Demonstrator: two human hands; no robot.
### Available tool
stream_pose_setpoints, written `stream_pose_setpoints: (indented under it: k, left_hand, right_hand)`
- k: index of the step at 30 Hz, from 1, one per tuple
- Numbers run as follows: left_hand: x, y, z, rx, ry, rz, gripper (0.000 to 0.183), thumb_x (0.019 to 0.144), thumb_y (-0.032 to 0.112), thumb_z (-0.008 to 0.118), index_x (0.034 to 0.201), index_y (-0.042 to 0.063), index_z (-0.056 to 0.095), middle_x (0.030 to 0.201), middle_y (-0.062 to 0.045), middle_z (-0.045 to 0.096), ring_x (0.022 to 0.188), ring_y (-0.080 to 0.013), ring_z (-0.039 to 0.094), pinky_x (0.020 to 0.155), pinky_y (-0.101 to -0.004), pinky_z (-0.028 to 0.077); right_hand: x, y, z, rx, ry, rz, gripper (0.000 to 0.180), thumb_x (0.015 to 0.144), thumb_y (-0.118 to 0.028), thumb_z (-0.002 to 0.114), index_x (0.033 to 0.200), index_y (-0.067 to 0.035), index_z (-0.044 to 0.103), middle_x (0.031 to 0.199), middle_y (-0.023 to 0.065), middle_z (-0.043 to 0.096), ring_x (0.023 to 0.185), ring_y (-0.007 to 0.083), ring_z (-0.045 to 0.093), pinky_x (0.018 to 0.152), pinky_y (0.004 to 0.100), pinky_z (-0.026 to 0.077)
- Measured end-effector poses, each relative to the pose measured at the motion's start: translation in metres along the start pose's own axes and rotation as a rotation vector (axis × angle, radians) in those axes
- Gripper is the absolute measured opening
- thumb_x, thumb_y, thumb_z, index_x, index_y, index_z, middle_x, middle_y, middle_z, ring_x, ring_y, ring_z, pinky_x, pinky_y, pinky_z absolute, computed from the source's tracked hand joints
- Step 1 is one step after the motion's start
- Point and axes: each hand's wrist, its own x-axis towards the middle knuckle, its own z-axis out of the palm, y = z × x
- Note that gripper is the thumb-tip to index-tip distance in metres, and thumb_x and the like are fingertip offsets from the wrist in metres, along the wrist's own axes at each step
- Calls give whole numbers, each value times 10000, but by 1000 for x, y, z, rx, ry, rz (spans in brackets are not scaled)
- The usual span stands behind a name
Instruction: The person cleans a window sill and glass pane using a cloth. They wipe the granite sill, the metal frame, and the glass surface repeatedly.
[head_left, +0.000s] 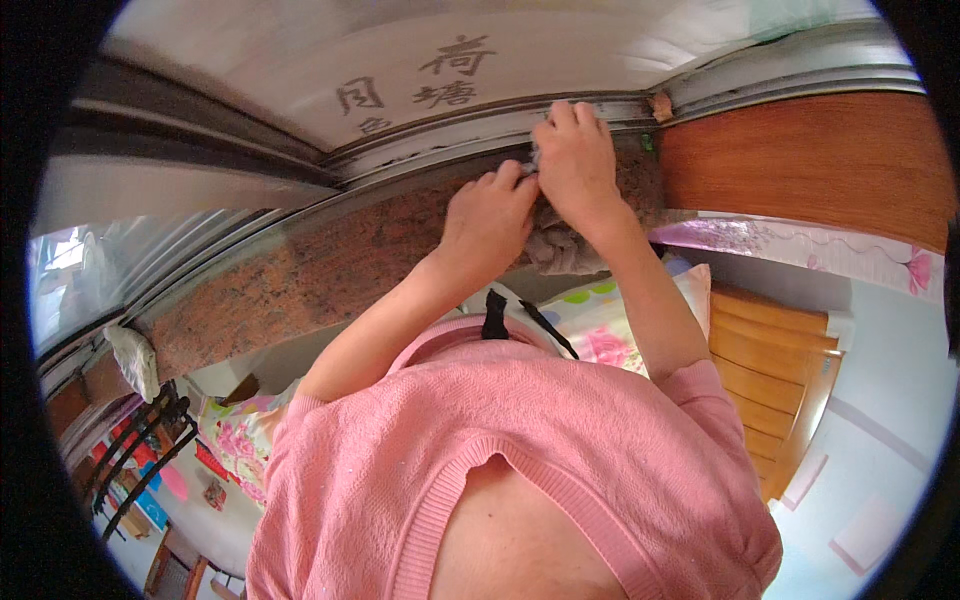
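My right hand (577, 157) is at the metal window track (450, 142), its fingers curled over a small piece of grey fuzzy material (534, 159). Close beside it, my left hand (487, 214) pinches the same material at its lower end. Most of the piece is hidden by my fingers. Below both hands, a crumpled grey-brown cloth (566, 249) lies on the edge of the speckled reddish stone sill (300, 255). Behind the track stands a pale sliding window panel (247, 60) that bears dark writing.
A whitish rag (133, 360) hangs over the sill's left end. Wood-grain panelling (810, 165) adjoins the sill on the right. Flowered pillows (600, 345) and a wooden headboard (772, 375) are below. Black metal bars (146, 457) stand at lower left.
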Motion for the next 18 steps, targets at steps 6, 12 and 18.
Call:
stream_pose_setpoints:
  k: [6, 12, 18]
  left_hand:
    - [-82, -41, -54, 53, 96, -179, 321, 787, 50, 674, 1103, 49, 624, 1033, -144, 568, 933, -353, 631, 778, -458, 534]
    - [-144, -67, -95, 125, 162, -345, 374, 808, 40, 674, 1178, 62, 623, 1011, -149, 553, 915, -362, 630, 758, -458, 520]
    - [-144, -72, -97, 162, 152, -264, 421, 852, 61, 662, 1271, 73, 617, 1068, -139, 566, 920, -343, 632, 766, -441, 530]
  right_hand:
    - [24, -106, 13, 96, 45, -92, 112, 763, -116, 655, 832, -44, 706, 1027, 111, 593, 1069, 303, 539, 887, 428, 462]
    - [41, -191, 32, 390, 98, -122, 132, 765, -106, 641, 845, -26, 708, 1016, 114, 585, 1072, 313, 525, 907, 440, 441]
    - [37, -159, 20, 294, 84, -124, 114, 799, -74, 639, 873, -46, 721, 1021, 99, 610, 1068, 284, 551, 924, 425, 424]
